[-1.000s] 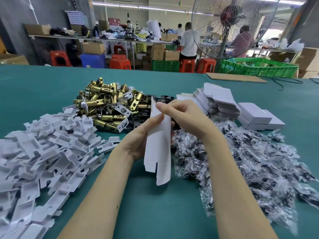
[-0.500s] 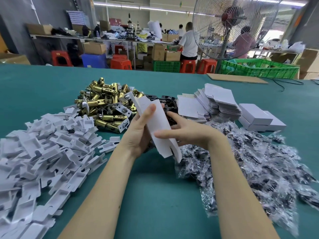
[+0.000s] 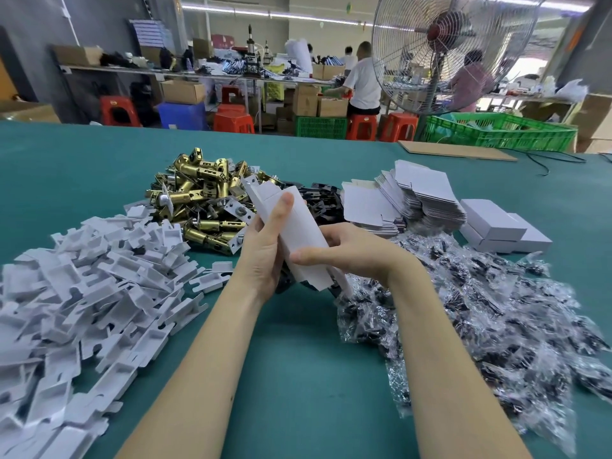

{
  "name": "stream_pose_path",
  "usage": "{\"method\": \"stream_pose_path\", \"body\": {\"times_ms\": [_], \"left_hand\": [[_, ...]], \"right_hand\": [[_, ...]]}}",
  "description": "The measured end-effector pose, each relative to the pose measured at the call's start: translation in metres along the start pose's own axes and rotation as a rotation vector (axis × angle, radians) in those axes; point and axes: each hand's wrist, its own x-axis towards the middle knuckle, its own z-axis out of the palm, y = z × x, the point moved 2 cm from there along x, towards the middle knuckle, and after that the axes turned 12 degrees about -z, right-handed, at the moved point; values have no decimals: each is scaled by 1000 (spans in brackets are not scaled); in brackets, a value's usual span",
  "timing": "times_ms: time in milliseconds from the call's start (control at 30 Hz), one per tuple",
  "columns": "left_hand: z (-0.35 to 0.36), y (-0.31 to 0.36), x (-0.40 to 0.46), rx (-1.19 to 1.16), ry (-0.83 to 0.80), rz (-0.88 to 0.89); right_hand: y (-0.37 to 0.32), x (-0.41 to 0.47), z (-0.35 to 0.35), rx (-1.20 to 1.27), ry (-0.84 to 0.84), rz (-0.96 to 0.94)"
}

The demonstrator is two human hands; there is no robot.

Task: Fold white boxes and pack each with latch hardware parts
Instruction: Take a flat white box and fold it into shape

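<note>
A white box blank (image 3: 298,233), half folded into a sleeve, tilts from upper left to lower right above the green table (image 3: 298,376). My left hand (image 3: 265,250) grips it from the left, thumb lying along its face. My right hand (image 3: 344,250) holds its lower end, fingers curled round the back and thumb across the front. Behind lie brass latch bolts (image 3: 198,197) and black plates (image 3: 323,202). Flat box blanks (image 3: 407,200) are stacked at the right, with finished white boxes (image 3: 496,226) beyond them.
A big heap of white card inserts (image 3: 82,286) fills the left. Clear bags of dark screws (image 3: 480,319) spread over the right. A standing fan (image 3: 443,54), a green crate (image 3: 496,130) and a cardboard sheet (image 3: 453,150) are at the far edge; people work behind.
The box blank has turned from hanging upright to slanting up-left, and its sides have opened into a sleeve. My right hand dropped from its top end to its lower end.
</note>
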Motion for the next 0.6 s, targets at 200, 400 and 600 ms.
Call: {"method": "stream_pose_path", "body": {"times_ms": [200, 400, 600], "left_hand": [[-2, 0, 5, 53, 126, -36], [10, -1, 12, 277, 176, -20], [4, 2, 18, 186, 299, -11]], "right_hand": [[2, 5, -2, -156, 141, 16], [3, 14, 3, -414, 300, 13], [-10, 22, 18, -532, 316, -31]]}}
